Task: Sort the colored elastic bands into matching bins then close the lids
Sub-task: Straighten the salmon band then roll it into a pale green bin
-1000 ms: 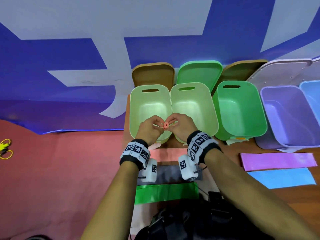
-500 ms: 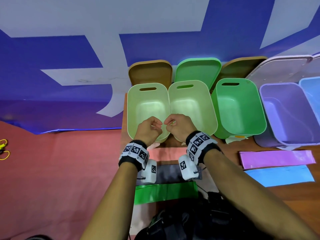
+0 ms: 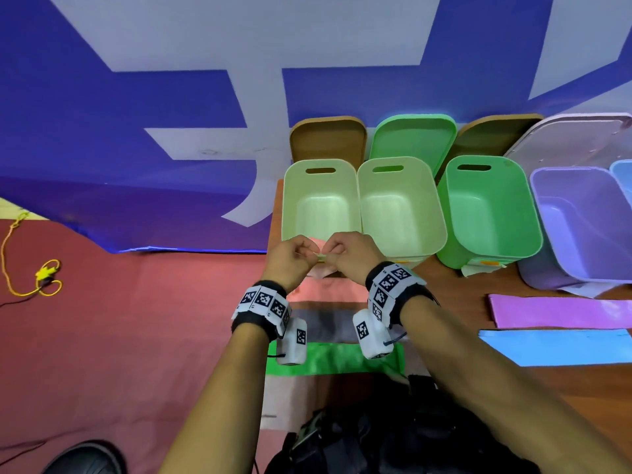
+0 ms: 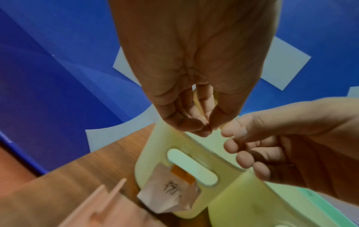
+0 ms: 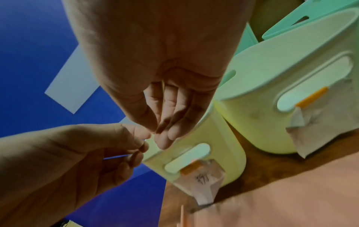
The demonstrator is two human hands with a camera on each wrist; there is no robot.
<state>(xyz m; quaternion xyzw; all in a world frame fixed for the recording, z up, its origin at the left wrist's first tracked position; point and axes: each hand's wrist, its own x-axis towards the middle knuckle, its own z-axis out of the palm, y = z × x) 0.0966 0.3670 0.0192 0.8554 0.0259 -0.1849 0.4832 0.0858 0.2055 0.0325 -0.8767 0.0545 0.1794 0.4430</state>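
- Both hands are up in the middle of the head view, knuckles toward the camera, meeting right over the near rim of the far-left pale yellow-green plastic bin (image 3: 319, 200).
- The left hand (image 3: 293, 260) has its fingers curled in, thumb and fingertips pinching one end of a tiny pale yellowish elastic band (image 3: 321, 257). The right hand (image 3: 349, 256) is doing the same on the other end, so the band sits between the 2 pinches, just above that bin's front edge.
- From the left wrist camera you can see a thin pale strand running along the inside of the left hand's fingers (image 4: 202, 98). The right wrist camera shows a similar thin yellow line against the right hand's fingers (image 5: 174, 106). Honestly the band is so small I can't tell how it's folded or looped.
- Next to that bin, moving right across the frame: a 2nd pale yellow-green bin (image 3: 400, 206) touching it, then a brighter green plastic bin (image 3: 485, 213), then a lilac plastic bin (image 3: 581, 227) at the right edge. All 4 are open.
- Lids lean behind the bins: a brown lid (image 3: 328, 138), a green lid (image 3: 412, 138), another brown one (image 3: 492, 135).
- Both pale bins have a crumpled paper label (image 4: 170, 193) taped by the handle slot, handwriting on it, too blurry to read.
- Flat bands lie on the wooden table (image 3: 461, 302): a purple strip (image 3: 561, 311) and a blue strip (image 3: 554, 347) at lower right, and a green strip (image 3: 335, 360) at lower center below the wrists.
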